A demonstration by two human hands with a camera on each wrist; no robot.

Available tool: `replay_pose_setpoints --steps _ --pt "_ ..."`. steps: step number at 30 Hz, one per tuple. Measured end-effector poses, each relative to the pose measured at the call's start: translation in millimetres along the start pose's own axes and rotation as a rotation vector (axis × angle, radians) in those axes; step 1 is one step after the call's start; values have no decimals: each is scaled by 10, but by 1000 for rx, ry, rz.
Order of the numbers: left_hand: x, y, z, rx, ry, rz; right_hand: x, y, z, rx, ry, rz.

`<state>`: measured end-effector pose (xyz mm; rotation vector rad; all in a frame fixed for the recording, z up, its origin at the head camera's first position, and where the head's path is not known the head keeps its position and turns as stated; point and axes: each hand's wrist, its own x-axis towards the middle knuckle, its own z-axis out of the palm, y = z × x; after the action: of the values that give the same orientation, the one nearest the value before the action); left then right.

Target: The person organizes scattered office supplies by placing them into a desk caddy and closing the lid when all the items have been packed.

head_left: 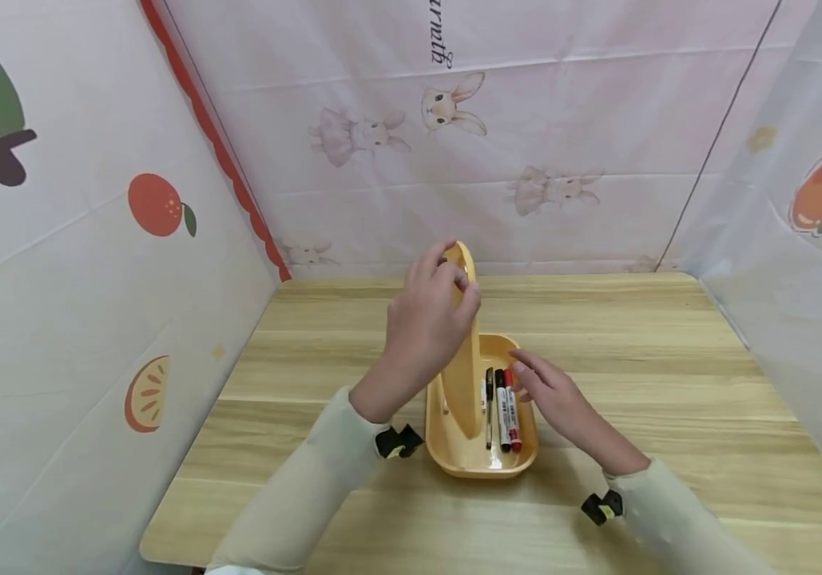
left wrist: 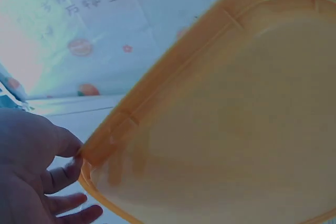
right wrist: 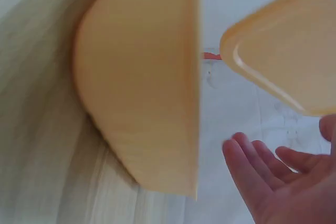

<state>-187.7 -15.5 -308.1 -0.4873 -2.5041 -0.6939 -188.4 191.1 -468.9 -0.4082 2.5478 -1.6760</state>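
Observation:
My left hand (head_left: 428, 315) pinches the edge of a yellow plastic lid (head_left: 462, 391), which stands tilted nearly upright over a matching yellow box (head_left: 478, 471). The left wrist view shows the thumb and index finger at a corner of the lid (left wrist: 220, 114). Inside the box lie a black pen (head_left: 489, 407), a marker with a black cap (head_left: 502, 411) and a marker with a red cap (head_left: 514, 419). The lid hides part of the box's left side. Beside the box's right rim is my right hand (head_left: 561, 403), its fingers extended and holding nothing; in the right wrist view it appears apart from the box wall (right wrist: 142, 82).
The box stands on a light wooden table (head_left: 295, 359) with rounded corners. Printed cloth walls rise behind it (head_left: 382, 216) and on both sides, showing rabbits and fruit. A small black device (head_left: 398, 442) sits at the left wrist, another (head_left: 602, 507) at the right.

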Motion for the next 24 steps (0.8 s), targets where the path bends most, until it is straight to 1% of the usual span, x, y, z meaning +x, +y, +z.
replay_pose_setpoints --steps 3,8,10,13,15,18,21,24 --pt "-33 -5 -43 -99 15 33 118 -27 4 135 -121 8" --pt "-93 -10 -60 -216 38 80 321 -93 88 445 -328 31" --pt "-118 0 -62 -243 40 84 386 -115 137 567 -374 50" --pt "-146 22 -59 -247 39 98 435 -137 181 679 -400 75" --pt "-157 39 -56 -229 39 111 442 -141 187 718 -394 85" --pt "-163 53 -53 -196 38 123 427 -141 150 725 -381 89" --pt "-173 35 -66 -178 38 107 391 -136 79 688 -376 75" --pt "-183 -19 -97 -186 45 78 335 -134 -13 621 -351 55"
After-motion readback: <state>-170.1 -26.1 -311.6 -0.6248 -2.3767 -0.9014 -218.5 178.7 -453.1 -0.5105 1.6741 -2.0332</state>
